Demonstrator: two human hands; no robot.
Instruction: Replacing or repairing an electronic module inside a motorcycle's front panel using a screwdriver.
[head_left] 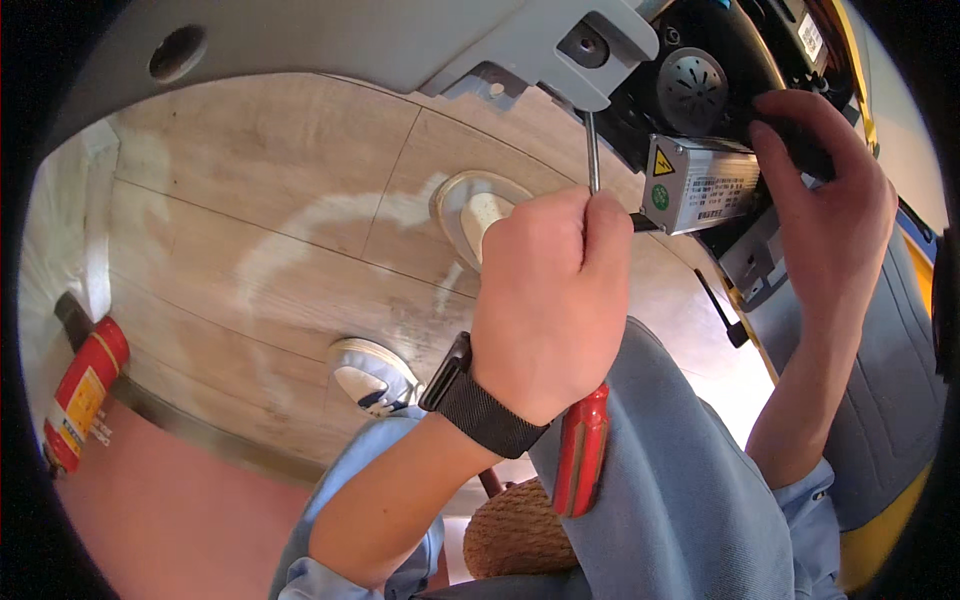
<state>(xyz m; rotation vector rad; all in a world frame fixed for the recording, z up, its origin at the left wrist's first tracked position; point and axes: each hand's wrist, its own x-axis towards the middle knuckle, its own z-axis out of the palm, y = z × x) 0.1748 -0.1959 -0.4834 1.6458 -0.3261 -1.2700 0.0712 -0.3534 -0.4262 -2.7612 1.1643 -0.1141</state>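
My left hand (550, 290) is closed round a long screwdriver (582, 450); its red handle sticks out below my fist and its metal shaft runs up to the lower edge of a grey plastic panel (480, 30), where the tip is hidden. My right hand (825, 200) curls at black parts inside the housing, beside a silver metal box (700, 185) with a yellow warning sticker. Whatever its fingertips grip is too dark to make out. A round black slotted part (692, 92) sits above the box.
A red fire extinguisher (85, 395) lies in view at the left on the wooden floor (250, 180) near a pink surface. My shoes (375, 375) and legs are below, with a brown woven seat (515, 530). A grey padded part (885, 380) with yellow edging stands at the right.
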